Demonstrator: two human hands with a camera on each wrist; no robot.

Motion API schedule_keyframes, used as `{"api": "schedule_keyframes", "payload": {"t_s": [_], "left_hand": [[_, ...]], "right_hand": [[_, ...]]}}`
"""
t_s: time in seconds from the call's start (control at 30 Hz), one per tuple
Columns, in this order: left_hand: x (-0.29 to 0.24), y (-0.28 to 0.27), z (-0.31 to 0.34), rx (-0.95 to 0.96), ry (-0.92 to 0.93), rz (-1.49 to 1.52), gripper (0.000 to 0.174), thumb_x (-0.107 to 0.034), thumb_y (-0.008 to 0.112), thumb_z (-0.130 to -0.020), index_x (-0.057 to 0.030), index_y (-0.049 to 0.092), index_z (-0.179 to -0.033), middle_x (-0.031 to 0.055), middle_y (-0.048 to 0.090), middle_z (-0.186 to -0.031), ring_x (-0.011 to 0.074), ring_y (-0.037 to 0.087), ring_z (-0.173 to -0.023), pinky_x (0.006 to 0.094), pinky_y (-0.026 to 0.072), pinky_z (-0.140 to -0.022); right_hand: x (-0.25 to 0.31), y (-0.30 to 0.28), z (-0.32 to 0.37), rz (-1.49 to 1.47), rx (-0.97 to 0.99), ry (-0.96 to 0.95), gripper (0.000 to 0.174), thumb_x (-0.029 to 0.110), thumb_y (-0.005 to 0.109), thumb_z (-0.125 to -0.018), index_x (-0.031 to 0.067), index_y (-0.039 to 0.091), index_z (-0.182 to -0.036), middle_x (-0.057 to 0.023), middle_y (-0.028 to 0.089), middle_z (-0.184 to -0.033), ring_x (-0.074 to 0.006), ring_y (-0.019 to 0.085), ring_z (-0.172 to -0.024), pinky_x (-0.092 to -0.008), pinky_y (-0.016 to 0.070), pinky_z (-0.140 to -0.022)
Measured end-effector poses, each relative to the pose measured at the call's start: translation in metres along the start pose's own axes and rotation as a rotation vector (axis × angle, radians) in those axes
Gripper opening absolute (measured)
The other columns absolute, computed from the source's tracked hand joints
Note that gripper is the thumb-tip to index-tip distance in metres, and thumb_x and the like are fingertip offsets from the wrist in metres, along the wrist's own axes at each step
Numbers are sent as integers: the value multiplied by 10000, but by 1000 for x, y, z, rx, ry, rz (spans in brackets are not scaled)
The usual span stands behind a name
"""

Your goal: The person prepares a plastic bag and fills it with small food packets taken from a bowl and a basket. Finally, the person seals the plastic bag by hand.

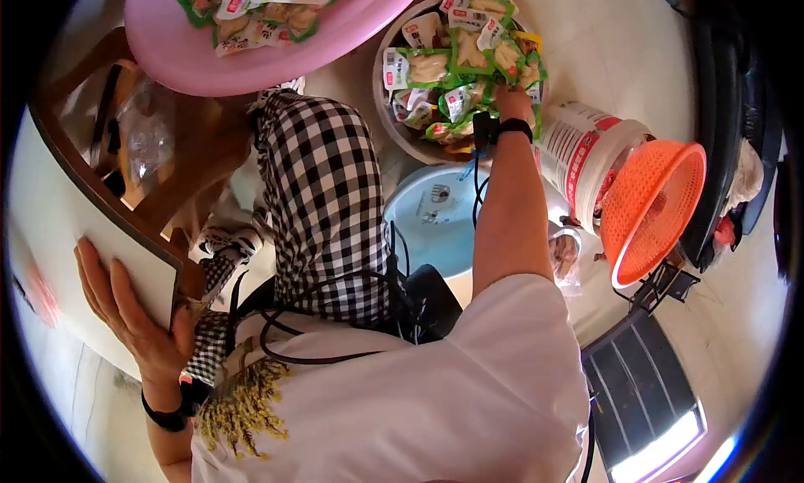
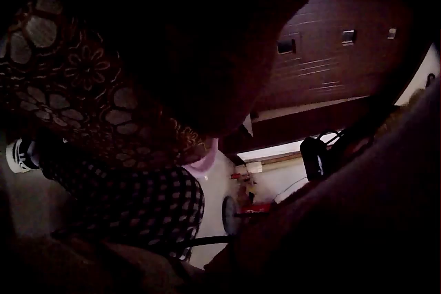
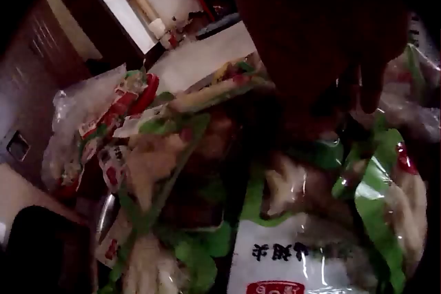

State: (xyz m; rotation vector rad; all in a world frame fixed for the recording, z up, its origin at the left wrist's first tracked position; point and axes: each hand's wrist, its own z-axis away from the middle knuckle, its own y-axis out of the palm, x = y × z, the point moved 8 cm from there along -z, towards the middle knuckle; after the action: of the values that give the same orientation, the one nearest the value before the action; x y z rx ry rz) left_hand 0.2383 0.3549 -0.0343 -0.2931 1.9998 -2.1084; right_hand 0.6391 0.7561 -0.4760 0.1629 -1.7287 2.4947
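My right hand point(image 1: 512, 104) reaches down into a metal basin point(image 1: 387, 118) heaped with sealed food packets point(image 1: 429, 67), clear with green edges and white labels. Pale pieces that look like chicken feet show through the plastic. In the right wrist view the dark hand point(image 3: 324, 53) points its fingers down among the packets point(image 3: 396, 204); I cannot tell whether it grips one. My left hand point(image 1: 134, 311) lies with straight fingers on the corner of a white tabletop point(image 1: 75, 223), holding nothing. The left wrist view is mostly dark.
A pink basin point(image 1: 243, 77) of similar packets stands at the upper left. Below the metal basin is a light-blue tub point(image 1: 431, 219). To the right are a big plastic jar point(image 1: 578, 160) and an orange strainer point(image 1: 657, 206). A black cable point(image 1: 327, 357) crosses my lap.
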Motion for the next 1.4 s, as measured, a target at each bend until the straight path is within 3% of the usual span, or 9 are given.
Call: {"api": "schedule_keyframes", "payload": {"t_s": [0.3, 0.4, 0.53, 0.63, 0.73, 0.83, 0.97, 1.13, 1.4], "left_hand": [[3, -2, -1, -20, -41, -3, 693, -259, 597, -751, -42, 389, -1375, 257, 295, -1474, 433, 278, -1361, 533, 194, -1103], [2, -4, -3, 11, -47, -23, 667, -256, 570, -793, -28, 375, -1390, 240, 285, -1485, 412, 271, -1370, 516, 193, -1110], [2, -5, -4, 10, -67, -22, 681, -234, 571, -778, -37, 373, -1400, 207, 282, -1497, 395, 267, -1375, 505, 195, -1110], [2, -6, -5, -9, -95, 10, 719, -208, 620, -740, -74, 384, -1405, 163, 288, -1506, 360, 261, -1387, 496, 186, -1118], [3, -8, -5, -25, -107, 46, 761, -182, 667, -707, -102, 391, -1412, 147, 291, -1508, 334, 259, -1395, 495, 182, -1121], [4, -9, -4, -47, -99, 64, 753, -196, 663, -709, -99, 398, -1407, 148, 291, -1508, 338, 257, -1394, 497, 178, -1122], [2, -11, -5, -32, -118, 51, 728, -206, 647, -719, -83, 407, -1395, 157, 289, -1507, 347, 260, -1391, 503, 172, -1122], [1, -10, -7, 26, -117, 3, 692, -236, 605, -747, -41, 403, -1379, 198, 285, -1498, 384, 262, -1380, 515, 172, -1117], [2, -5, -3, 32, -74, 18, 651, -316, 606, -776, -15, 420, -1322, 284, 293, -1460, 452, 269, -1355, 563, 184, -1094]], "right_hand": [[-3, -39, 51, -37, -238, -60, 312, 287, 481, -890, 19, 637, -872, -255, 637, -890, -470, 591, -854, -501, 477, -759], [-11, -58, 58, -4, -372, -38, 267, 258, 497, -889, 28, 632, -878, -175, 640, -925, -366, 634, -815, -450, 504, -702], [32, -116, 93, -1184, -201, 111, 307, 356, 516, -900, 75, 549, -1017, -66, 581, -924, -249, 595, -842, -373, 526, -716], [120, -191, 124, -1369, -39, -231, 358, 267, 443, -929, 50, 452, -1213, -109, 530, -1097, -267, 597, -937, -411, 574, -682], [207, -269, 170, -592, -402, -824, 318, 274, 448, -965, 33, 498, -1166, -115, 551, -1082, -251, 594, -960, -399, 574, -703], [276, -308, 201, -936, -76, -864, 333, 312, 450, -983, 24, 535, -1128, -112, 589, -1066, -225, 592, -990, -369, 564, -729], [272, -297, 172, -1322, 137, -680, 253, 220, 529, -952, 13, 567, -1093, -95, 624, -1098, -202, 613, -978, -403, 507, -838], [180, -197, 79, -818, -213, -414, 269, 280, 554, -918, 30, 654, -929, -107, 682, -902, -214, 642, -881, -353, 518, -743], [227, -45, 85, -42, -67, -798, 133, 139, 585, -749, 78, 643, -852, -140, 650, -908, -366, 593, -934, -467, 479, -785]]}}
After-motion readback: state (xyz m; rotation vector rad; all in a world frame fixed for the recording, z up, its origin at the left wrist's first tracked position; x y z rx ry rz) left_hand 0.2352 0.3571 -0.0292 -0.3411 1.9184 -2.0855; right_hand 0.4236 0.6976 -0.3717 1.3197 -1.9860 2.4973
